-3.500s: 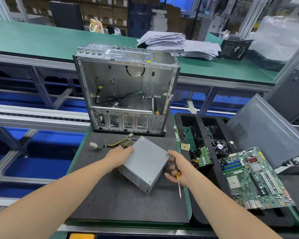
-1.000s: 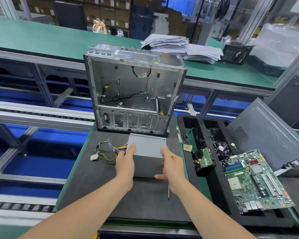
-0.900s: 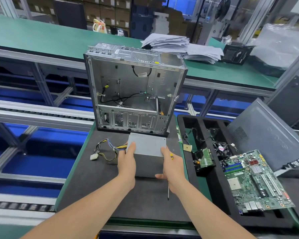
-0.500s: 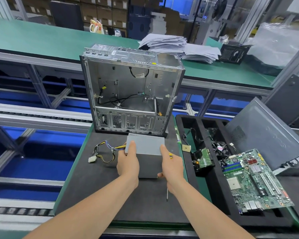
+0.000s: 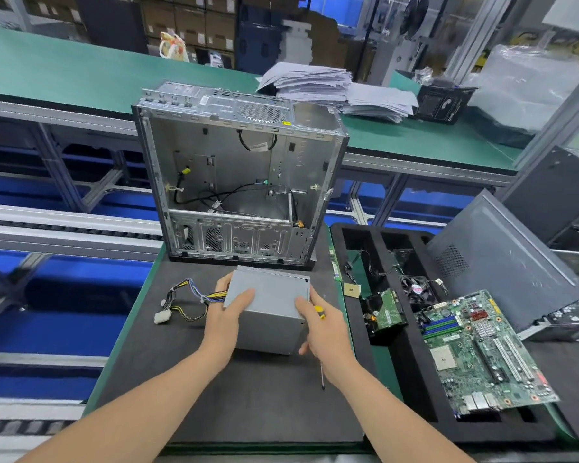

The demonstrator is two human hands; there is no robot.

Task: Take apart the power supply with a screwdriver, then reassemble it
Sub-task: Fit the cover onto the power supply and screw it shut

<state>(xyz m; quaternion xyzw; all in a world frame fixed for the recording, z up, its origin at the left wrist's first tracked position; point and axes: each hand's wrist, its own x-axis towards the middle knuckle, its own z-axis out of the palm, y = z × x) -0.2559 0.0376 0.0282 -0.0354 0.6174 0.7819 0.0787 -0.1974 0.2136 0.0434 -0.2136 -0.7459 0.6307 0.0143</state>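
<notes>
The grey metal power supply (image 5: 269, 302) stands on the dark foam mat (image 5: 248, 396) just in front of the open computer case (image 5: 238, 182). My left hand (image 5: 228, 315) grips its left side, thumb on the top face. My right hand (image 5: 321, 325) holds its right side while also gripping a yellow-handled screwdriver (image 5: 321, 345), whose shaft points down toward me. A bundle of coloured cables with a white plug (image 5: 181, 302) trails from the unit's left.
A black foam tray (image 5: 415, 379) on the right holds a green motherboard (image 5: 478, 352), a fan and small boards. A grey side panel (image 5: 502, 262) leans behind it. Paper stacks (image 5: 335, 88) lie on the far green bench.
I have turned the power supply from a tilted, angled pose to stand square in front of the case. Both hands shifted to grip its two sides; the cables swung left.
</notes>
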